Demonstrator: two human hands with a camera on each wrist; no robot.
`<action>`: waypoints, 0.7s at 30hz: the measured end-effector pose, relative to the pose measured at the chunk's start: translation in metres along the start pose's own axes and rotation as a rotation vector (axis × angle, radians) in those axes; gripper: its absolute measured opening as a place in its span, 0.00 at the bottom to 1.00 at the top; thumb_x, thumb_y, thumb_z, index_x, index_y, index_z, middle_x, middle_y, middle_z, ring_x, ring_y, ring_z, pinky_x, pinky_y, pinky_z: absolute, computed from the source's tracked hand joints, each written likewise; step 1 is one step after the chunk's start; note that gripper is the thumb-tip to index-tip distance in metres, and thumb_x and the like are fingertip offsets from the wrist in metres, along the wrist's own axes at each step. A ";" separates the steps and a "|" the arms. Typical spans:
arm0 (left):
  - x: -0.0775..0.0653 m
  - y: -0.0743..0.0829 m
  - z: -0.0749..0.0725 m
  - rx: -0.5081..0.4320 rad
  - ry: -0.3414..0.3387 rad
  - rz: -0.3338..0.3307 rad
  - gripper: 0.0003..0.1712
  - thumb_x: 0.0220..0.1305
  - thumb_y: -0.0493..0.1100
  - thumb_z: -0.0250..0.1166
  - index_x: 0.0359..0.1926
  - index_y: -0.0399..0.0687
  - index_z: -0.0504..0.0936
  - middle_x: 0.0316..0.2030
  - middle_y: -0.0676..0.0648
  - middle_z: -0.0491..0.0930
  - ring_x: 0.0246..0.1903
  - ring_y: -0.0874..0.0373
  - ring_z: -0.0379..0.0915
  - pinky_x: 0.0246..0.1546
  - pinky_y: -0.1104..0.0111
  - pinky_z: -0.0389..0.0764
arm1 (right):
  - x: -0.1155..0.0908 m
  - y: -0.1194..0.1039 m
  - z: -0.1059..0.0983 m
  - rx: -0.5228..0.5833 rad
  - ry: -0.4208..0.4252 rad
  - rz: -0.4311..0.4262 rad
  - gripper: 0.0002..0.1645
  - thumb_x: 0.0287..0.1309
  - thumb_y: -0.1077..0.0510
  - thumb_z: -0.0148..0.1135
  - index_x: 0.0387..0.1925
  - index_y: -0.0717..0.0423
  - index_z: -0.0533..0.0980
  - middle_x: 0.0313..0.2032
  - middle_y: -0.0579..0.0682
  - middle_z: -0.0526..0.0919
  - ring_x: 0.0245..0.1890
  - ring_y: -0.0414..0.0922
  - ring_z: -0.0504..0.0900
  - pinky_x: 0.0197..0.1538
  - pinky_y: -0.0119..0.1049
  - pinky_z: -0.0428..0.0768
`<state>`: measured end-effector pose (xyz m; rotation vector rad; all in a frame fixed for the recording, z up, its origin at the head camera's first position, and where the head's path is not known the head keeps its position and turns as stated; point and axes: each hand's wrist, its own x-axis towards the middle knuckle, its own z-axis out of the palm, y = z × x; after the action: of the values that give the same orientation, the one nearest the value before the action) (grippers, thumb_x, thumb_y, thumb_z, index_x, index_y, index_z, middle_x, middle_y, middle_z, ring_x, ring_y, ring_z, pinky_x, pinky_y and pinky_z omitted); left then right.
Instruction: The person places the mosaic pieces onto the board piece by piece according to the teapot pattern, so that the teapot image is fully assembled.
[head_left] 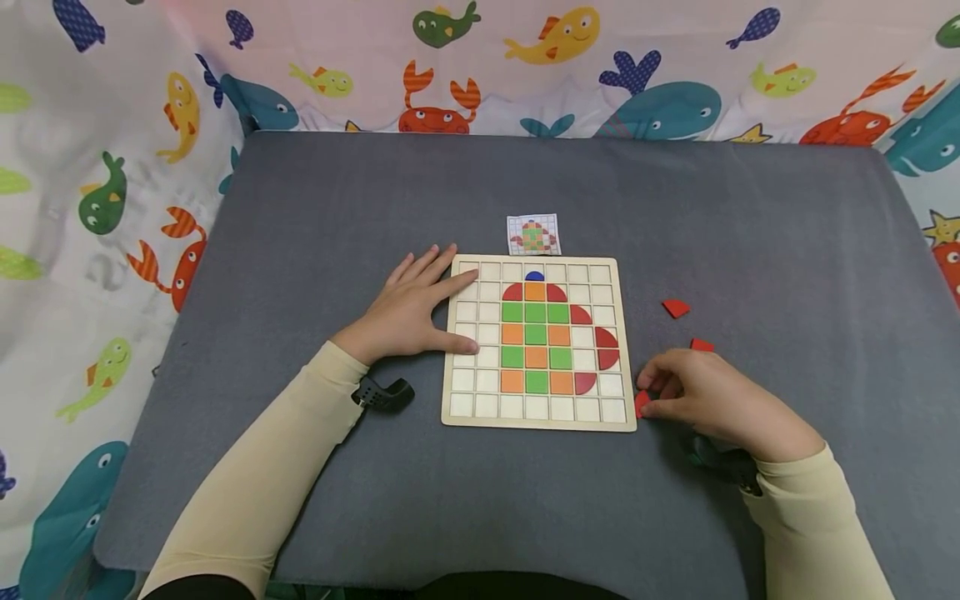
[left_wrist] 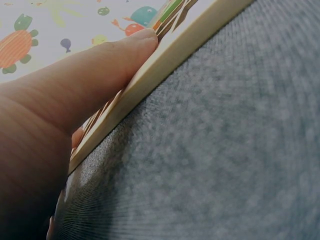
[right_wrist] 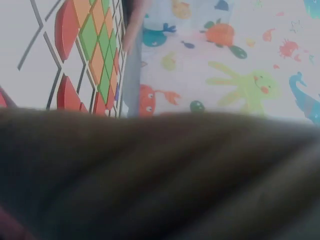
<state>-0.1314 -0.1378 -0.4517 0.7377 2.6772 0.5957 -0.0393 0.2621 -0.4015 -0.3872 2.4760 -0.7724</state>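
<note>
A square wooden grid board lies on the table, its middle filled with green, orange and red tiles and one blue half-round near the top. My left hand rests with spread fingers over the board's left edge; the left wrist view shows the thumb laid across the rim. At the lower right corner of the board, my right hand pinches a small red quarter-round tile between thumb and fingers. Another red tile shows partly behind that hand. In the right wrist view, a dark blur covers the lower half.
A loose red tile lies to the right of the board. Just above the board is a small picture card with a coloured grid pattern. The grey table is backed by a cloth printed with sea animals.
</note>
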 end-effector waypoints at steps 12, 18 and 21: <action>0.000 0.000 0.002 -0.006 0.007 -0.003 0.66 0.50 0.84 0.68 0.84 0.71 0.52 0.85 0.52 0.35 0.84 0.53 0.24 0.81 0.52 0.26 | -0.004 -0.004 -0.005 -0.049 0.057 -0.036 0.11 0.56 0.62 0.79 0.32 0.49 0.81 0.26 0.38 0.83 0.28 0.37 0.79 0.32 0.32 0.77; 0.000 0.000 0.002 0.000 0.004 -0.001 0.66 0.51 0.84 0.68 0.84 0.71 0.52 0.85 0.52 0.35 0.84 0.53 0.24 0.81 0.52 0.26 | -0.005 -0.012 -0.009 -0.074 0.118 -0.126 0.08 0.58 0.66 0.75 0.34 0.50 0.84 0.28 0.37 0.83 0.28 0.34 0.80 0.34 0.31 0.80; 0.000 -0.001 0.002 -0.004 0.003 0.008 0.66 0.51 0.83 0.69 0.84 0.70 0.53 0.85 0.51 0.35 0.84 0.53 0.24 0.81 0.51 0.26 | 0.000 -0.020 -0.010 -0.089 0.148 -0.198 0.09 0.57 0.67 0.74 0.35 0.51 0.85 0.30 0.37 0.85 0.29 0.33 0.80 0.35 0.32 0.82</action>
<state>-0.1308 -0.1379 -0.4533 0.7468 2.6762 0.6048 -0.0424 0.2500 -0.3828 -0.6369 2.6457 -0.7964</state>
